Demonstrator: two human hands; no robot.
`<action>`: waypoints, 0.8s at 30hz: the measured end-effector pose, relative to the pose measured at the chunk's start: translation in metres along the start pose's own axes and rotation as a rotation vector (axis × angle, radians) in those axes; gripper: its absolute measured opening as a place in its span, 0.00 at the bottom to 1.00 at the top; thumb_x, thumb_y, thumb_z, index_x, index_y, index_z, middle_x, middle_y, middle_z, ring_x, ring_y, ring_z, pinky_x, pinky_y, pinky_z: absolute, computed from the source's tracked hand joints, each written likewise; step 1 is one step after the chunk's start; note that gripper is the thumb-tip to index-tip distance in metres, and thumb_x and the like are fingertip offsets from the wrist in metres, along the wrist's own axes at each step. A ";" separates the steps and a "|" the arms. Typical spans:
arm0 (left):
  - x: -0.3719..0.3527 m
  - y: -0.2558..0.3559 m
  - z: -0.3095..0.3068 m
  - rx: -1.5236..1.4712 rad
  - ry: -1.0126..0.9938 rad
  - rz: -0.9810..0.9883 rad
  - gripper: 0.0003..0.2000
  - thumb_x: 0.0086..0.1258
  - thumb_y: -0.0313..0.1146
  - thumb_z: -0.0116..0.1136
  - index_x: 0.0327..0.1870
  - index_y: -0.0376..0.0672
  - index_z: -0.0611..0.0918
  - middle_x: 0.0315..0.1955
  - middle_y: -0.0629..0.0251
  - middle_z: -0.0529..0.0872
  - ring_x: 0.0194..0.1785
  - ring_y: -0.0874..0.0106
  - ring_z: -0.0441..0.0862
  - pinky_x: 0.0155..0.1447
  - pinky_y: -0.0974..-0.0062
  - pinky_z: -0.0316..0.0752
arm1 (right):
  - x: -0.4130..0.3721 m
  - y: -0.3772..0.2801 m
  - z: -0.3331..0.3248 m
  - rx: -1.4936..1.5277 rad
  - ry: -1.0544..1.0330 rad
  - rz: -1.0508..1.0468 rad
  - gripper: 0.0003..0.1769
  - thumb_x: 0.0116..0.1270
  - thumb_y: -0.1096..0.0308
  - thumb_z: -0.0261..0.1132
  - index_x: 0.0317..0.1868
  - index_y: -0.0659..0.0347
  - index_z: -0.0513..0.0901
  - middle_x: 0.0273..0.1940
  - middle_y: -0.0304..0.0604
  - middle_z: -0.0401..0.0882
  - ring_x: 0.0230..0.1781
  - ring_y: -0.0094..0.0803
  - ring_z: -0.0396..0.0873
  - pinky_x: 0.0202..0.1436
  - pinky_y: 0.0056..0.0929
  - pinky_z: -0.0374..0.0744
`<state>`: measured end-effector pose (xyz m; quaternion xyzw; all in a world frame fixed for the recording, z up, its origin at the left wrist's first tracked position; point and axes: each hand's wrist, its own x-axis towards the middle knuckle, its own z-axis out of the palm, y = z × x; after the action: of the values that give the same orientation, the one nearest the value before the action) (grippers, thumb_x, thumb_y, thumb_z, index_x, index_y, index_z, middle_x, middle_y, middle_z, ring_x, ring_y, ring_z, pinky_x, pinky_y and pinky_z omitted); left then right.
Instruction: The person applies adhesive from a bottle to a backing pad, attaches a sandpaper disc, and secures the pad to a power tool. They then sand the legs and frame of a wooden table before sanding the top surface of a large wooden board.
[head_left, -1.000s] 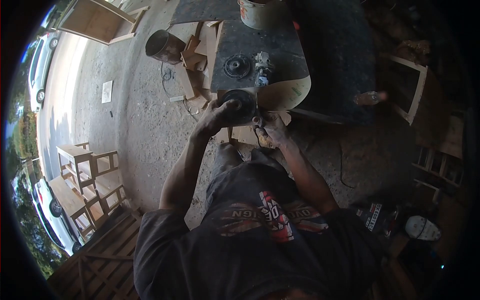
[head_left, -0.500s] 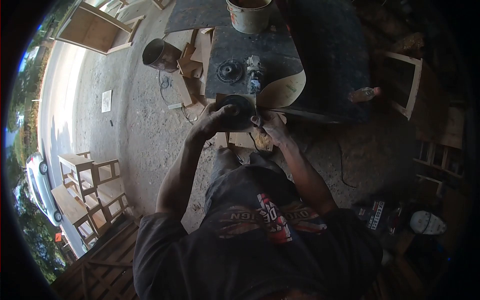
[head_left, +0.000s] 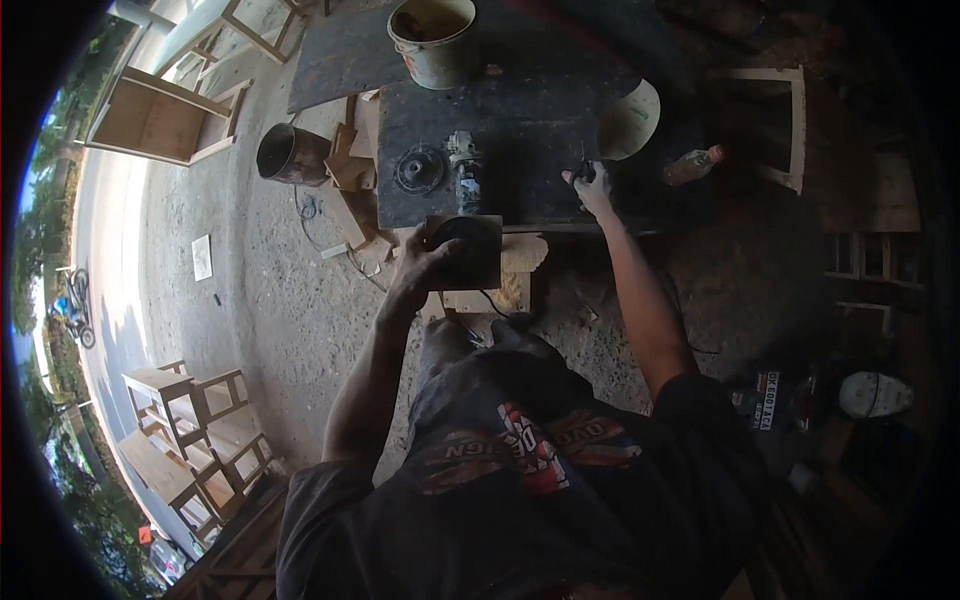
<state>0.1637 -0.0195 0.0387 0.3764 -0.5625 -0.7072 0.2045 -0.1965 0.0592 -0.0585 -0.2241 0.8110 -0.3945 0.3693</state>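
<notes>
My left hand (head_left: 428, 258) grips a round black disc (head_left: 462, 245) together with a square dark sheet (head_left: 488, 272), just off the near edge of the table. Its thumb presses on top of the disc. Over the tabletop, my right hand (head_left: 594, 190) is closed around what look like dark-handled scissors (head_left: 580, 173), with a thin tip pointing away from me. Beyond that hand lies a curled pale sheet (head_left: 630, 122). An angle grinder (head_left: 466, 172) rests on the table ahead of my left hand, beside a round black pad (head_left: 420, 170).
A paint-stained bucket (head_left: 440, 62) stands on the dark table (head_left: 530, 120). A plastic bottle (head_left: 692, 165) lies to the right. Wood offcuts (head_left: 350, 160) and a rusty bin (head_left: 290, 155) are on the left. Wooden stools (head_left: 165, 400) stand farther left near the road.
My right hand has moved away from the disc, forward and right, with the scissors. The pale sheet now lies farther right on the table. My left hand still holds the disc and square sheet.
</notes>
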 end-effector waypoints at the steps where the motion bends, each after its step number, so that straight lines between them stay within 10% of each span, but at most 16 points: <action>1: 0.008 0.003 0.019 0.019 0.073 -0.081 0.27 0.63 0.37 0.77 0.60 0.35 0.80 0.50 0.58 0.89 0.51 0.69 0.88 0.55 0.70 0.86 | 0.004 0.000 -0.014 -0.438 -0.034 -0.027 0.44 0.60 0.50 0.82 0.68 0.68 0.73 0.46 0.51 0.86 0.49 0.43 0.88 0.52 0.37 0.87; 6: 0.074 0.001 0.110 0.228 0.307 0.041 0.26 0.63 0.36 0.77 0.61 0.38 0.80 0.55 0.55 0.86 0.57 0.64 0.86 0.62 0.67 0.82 | 0.015 0.027 -0.047 -0.849 0.185 -0.178 0.42 0.55 0.53 0.84 0.63 0.70 0.77 0.63 0.65 0.79 0.64 0.58 0.80 0.63 0.54 0.81; 10: 0.152 -0.056 0.126 0.520 0.246 0.285 0.28 0.61 0.36 0.76 0.63 0.41 0.81 0.64 0.51 0.78 0.65 0.54 0.79 0.69 0.57 0.76 | 0.027 0.034 -0.074 -1.214 -0.047 -0.250 0.35 0.49 0.58 0.86 0.54 0.64 0.82 0.64 0.62 0.76 0.64 0.59 0.78 0.68 0.52 0.78; 12: 0.153 -0.044 0.136 0.756 0.367 0.237 0.44 0.61 0.36 0.73 0.79 0.39 0.62 0.73 0.46 0.67 0.78 0.46 0.60 0.80 0.52 0.59 | 0.029 0.017 -0.091 -1.304 -0.239 -0.266 0.25 0.58 0.59 0.80 0.53 0.62 0.89 0.65 0.55 0.79 0.66 0.51 0.78 0.67 0.50 0.78; 18: 0.154 -0.059 0.140 1.369 0.204 0.525 0.37 0.73 0.59 0.59 0.72 0.37 0.76 0.83 0.42 0.53 0.87 0.45 0.45 0.86 0.42 0.37 | 0.040 -0.043 -0.124 -1.777 0.050 -0.279 0.21 0.70 0.64 0.64 0.61 0.57 0.89 0.68 0.52 0.80 0.70 0.53 0.74 0.78 0.52 0.64; 22: 0.166 -0.078 0.130 1.365 -0.014 0.442 0.36 0.73 0.56 0.61 0.71 0.36 0.74 0.71 0.40 0.73 0.72 0.45 0.71 0.67 0.43 0.72 | 0.099 0.035 -0.143 -2.081 0.173 -0.039 0.25 0.66 0.60 0.70 0.64 0.53 0.88 0.66 0.47 0.83 0.67 0.44 0.79 0.73 0.50 0.68; 24: 0.167 -0.077 0.127 1.342 -0.036 0.486 0.35 0.72 0.55 0.63 0.71 0.39 0.73 0.71 0.37 0.71 0.70 0.42 0.72 0.66 0.44 0.72 | 0.133 0.084 -0.155 -2.038 0.156 0.001 0.26 0.63 0.56 0.74 0.62 0.53 0.89 0.62 0.43 0.87 0.64 0.41 0.82 0.68 0.47 0.75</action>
<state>-0.0286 -0.0356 -0.0739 0.2732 -0.9477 -0.1489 0.0713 -0.4063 0.0949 -0.1174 -0.4051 0.7828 0.4696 -0.0507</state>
